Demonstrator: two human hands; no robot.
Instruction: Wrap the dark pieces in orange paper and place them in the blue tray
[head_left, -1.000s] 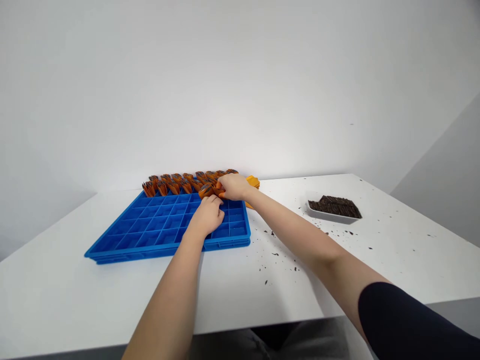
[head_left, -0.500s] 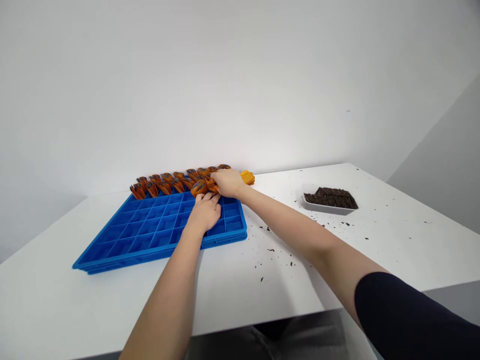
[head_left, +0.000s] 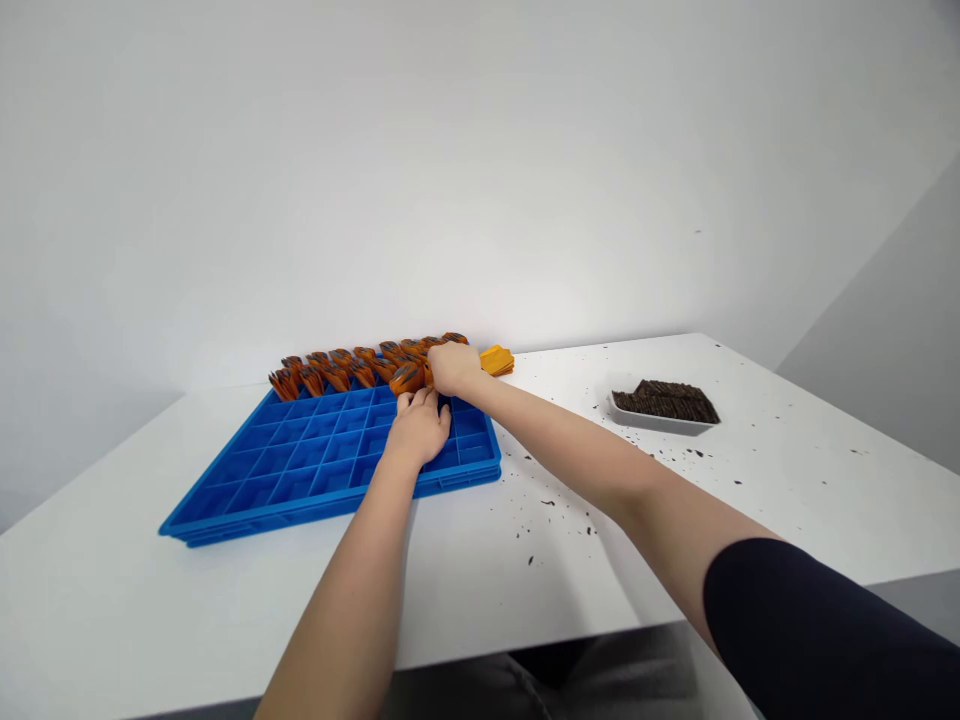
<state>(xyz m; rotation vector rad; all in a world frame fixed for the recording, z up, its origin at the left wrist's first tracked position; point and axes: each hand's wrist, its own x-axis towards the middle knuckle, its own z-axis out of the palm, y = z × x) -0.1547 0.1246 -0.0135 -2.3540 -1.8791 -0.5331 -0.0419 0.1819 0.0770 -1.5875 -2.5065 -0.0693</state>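
Note:
A blue tray (head_left: 330,507) divided into many compartments lies on the table. Along its two far rows stand orange bundles of thin packets (head_left: 335,378), their tops dark. My left hand (head_left: 420,430) rests over the tray's right part, fingers stretched forward and slightly apart. Its fingertips touch just below the nearest orange bundle (head_left: 407,379). Close behind it, my right hand (head_left: 454,370) is closed and bent down at the row's right end, against orange packets. Its fingertips are hidden behind the hand. Yellow-orange flat pieces (head_left: 497,361) lie stacked just past my right wrist.
A white tub (head_left: 667,425) on the right of the white table (head_left: 480,580) holds dark brown thin pieces (head_left: 664,401) in rows. Dark crumbs (head_left: 548,503) are scattered between tub and tray and toward the right. A white wall (head_left: 480,180) stands behind the table.
The whole view has shifted slightly, so everything sits a little further right. My right hand has curled more at the bundles. My left hand stays beside it at the same part of the tray.

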